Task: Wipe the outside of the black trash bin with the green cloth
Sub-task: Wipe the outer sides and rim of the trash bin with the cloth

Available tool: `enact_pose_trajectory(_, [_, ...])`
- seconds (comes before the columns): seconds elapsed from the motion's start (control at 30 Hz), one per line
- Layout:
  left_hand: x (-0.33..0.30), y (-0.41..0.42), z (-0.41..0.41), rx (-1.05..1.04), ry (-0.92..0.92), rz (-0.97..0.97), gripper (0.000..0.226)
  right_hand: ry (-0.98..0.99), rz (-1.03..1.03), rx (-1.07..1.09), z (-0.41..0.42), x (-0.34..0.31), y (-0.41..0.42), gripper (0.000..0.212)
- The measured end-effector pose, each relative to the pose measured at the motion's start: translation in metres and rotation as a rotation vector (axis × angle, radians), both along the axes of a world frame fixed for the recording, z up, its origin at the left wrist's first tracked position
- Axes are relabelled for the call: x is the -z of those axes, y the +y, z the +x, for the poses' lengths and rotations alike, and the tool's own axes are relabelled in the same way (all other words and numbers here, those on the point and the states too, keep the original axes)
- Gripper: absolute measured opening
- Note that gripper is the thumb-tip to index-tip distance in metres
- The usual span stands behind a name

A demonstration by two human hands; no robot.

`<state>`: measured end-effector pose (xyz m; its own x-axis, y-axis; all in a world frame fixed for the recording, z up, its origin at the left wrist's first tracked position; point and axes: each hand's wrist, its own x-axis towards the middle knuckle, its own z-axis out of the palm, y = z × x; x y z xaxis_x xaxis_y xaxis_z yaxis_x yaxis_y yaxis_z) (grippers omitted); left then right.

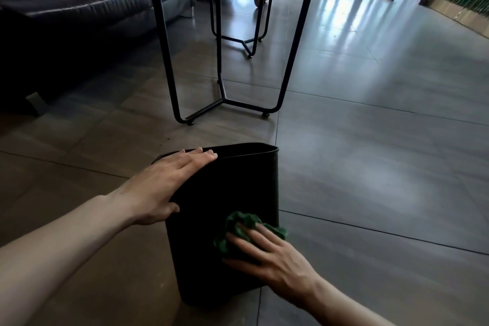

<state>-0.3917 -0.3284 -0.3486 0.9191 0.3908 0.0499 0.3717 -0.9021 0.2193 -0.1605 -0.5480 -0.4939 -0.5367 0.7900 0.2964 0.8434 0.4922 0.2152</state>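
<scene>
One black bin point(225, 188), cloth point(244, 219) against side

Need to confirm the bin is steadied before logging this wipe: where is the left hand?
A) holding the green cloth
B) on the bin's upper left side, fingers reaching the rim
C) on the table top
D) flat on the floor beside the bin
B: the left hand lies with straight fingers along the upper left side of the black trash bin, while the right hand presses the green cloth against its near face.
</scene>
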Motion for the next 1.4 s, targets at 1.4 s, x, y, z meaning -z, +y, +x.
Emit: enact_pose_trajectory(1.4, [-0.014,-0.009,-0.032,0.1,-0.008,0.103,0.118,1.387,0.122,0.763,0.095,-0.167,0.043,0.048])
